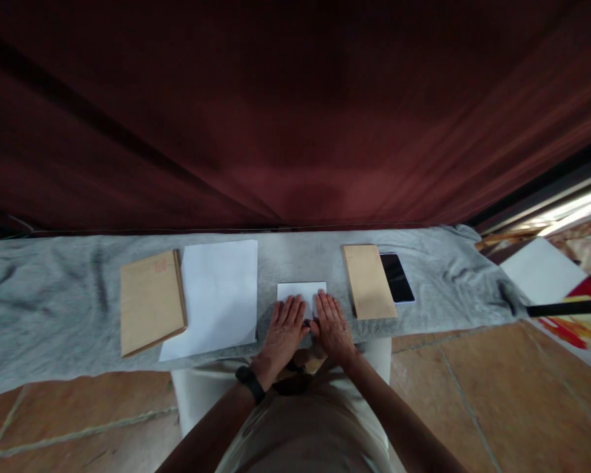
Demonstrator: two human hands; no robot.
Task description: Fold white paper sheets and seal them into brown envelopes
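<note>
Surface: a grey cloth (54, 309) covers the low surface in front of me, creased at both ends.
Floor: orange-brown tiles run under it, with pale grout lines.
Backdrop: a dark red curtain (295, 118) hangs in folds behind the cloth and fills the upper view.
Folded paper: a small white folded paper (301, 291) lies at the middle of the cloth, its near edge under my fingertips.
Left hand: my left hand (284, 328) lies flat, fingers spread and released, pressing down on the folded paper; it grips nothing. A black band sits on that wrist.
Right hand: my right hand (331, 325) lies flat beside it, thumbs almost touching, fingers relaxed and pressing the same paper.
To the left: a white sheet (217, 295), with a brown envelope (150, 302) overlapping its left edge.
To the right: a narrower brown envelope (369, 281), with a dark phone (396, 277) just beside it.
Writing: a faint reddish mark sits near the larger envelope's top; I cannot read it.
Far right: another white sheet (542, 270) lies off the cloth.
</note>
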